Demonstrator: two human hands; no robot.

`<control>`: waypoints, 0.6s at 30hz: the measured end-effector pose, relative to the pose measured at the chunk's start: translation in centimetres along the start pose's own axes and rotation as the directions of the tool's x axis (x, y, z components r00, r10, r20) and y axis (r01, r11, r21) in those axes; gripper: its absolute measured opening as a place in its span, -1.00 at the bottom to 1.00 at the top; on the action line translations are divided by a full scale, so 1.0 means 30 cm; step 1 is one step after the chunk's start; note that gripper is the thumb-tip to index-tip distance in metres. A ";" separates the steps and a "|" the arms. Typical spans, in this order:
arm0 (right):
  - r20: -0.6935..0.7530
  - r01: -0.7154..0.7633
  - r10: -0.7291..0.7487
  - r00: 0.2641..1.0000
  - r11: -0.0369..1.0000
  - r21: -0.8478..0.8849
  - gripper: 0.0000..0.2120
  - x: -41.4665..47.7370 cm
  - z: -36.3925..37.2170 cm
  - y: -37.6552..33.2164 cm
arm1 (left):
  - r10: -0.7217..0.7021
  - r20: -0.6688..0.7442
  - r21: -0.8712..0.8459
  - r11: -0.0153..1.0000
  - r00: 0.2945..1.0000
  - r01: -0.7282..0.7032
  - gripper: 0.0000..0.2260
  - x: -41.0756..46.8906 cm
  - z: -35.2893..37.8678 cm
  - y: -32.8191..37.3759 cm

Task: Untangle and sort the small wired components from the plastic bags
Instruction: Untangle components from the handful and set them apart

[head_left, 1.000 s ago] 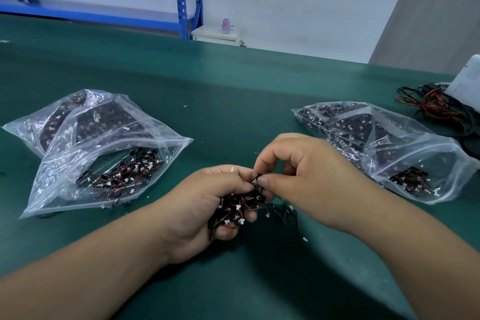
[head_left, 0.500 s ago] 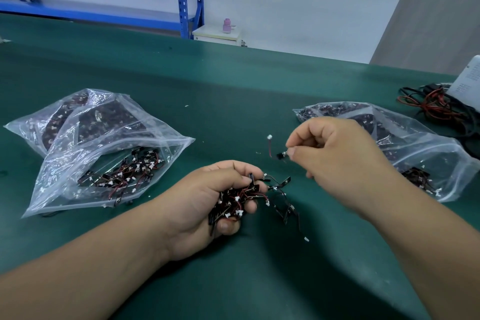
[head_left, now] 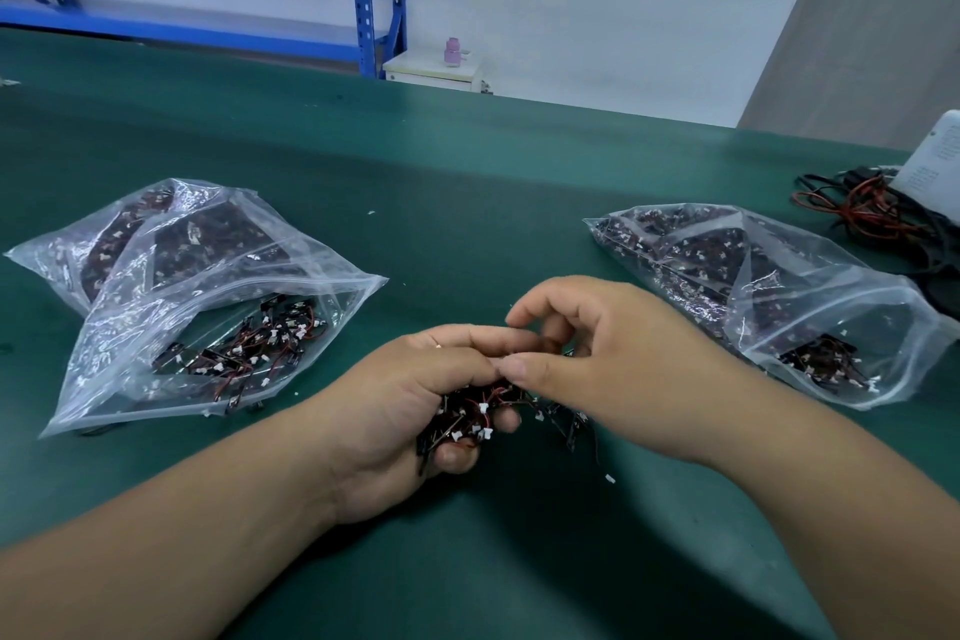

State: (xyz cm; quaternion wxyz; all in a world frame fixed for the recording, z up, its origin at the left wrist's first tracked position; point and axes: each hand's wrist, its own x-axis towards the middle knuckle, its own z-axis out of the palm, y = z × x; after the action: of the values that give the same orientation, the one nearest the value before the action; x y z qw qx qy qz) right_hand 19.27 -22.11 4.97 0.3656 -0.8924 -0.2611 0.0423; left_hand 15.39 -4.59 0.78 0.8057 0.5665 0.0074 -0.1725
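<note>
Head view: L/R = person's own sides. left hand (head_left: 410,426) lies on its side on the green table mat (head_left: 467,182), fingers curled tight round a clump of wired components (head_left: 475,418), black bits w/ red wires and white plugs, some spilling out past the fingertips onto the mat. right hand (head_left: 623,369) is against the clump from the right, fingers bent, thumb tip touching the left forefinger; index is raised clear of the thumb. The other fingertips are hidden behind the left hand, so I can't tell if it pinches a piece.

One loose white plug (head_left: 610,479) sits on the mat near the right wrist. front-left bag (head_left: 218,327) is clear plastic, mouth open toward the hands, w/ components inside; a fuller back-left bag (head_left: 98,239) lies partly under it. right bags (head_left: 779,307) are overlapped, also part filled. Far right: cable bundle (head_left: 872,218), red and black, beside a white device (head_left: 935,166).
</note>
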 end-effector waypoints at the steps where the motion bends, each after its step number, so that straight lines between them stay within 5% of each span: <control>1: -0.010 0.008 -0.008 1.000 1.000 -0.004 -0.81 0.000 0.008 0.001 | -0.003 -0.005 -0.002 1.000 1.000 0.003 -0.73 0.001 0.000 -0.001; 14: -0.023 -0.048 0.048 0.999 0.998 -0.027 -0.87 0.002 0.005 -0.001 | -0.042 -0.095 -0.053 0.998 0.995 0.037 -0.69 0.001 0.005 -0.001; 18: -0.063 -0.038 0.050 0.997 0.984 0.176 -0.85 0.006 -0.020 -0.011 | -0.043 -0.066 -0.051 0.998 0.997 0.039 -0.76 0.005 0.005 0.000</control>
State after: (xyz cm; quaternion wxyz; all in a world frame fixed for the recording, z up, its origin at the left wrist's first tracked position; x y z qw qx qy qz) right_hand 19.46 -22.20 5.66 0.4500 -0.8633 -0.2242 0.0433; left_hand 15.51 -4.76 0.79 0.8152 0.5515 0.0505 -0.1696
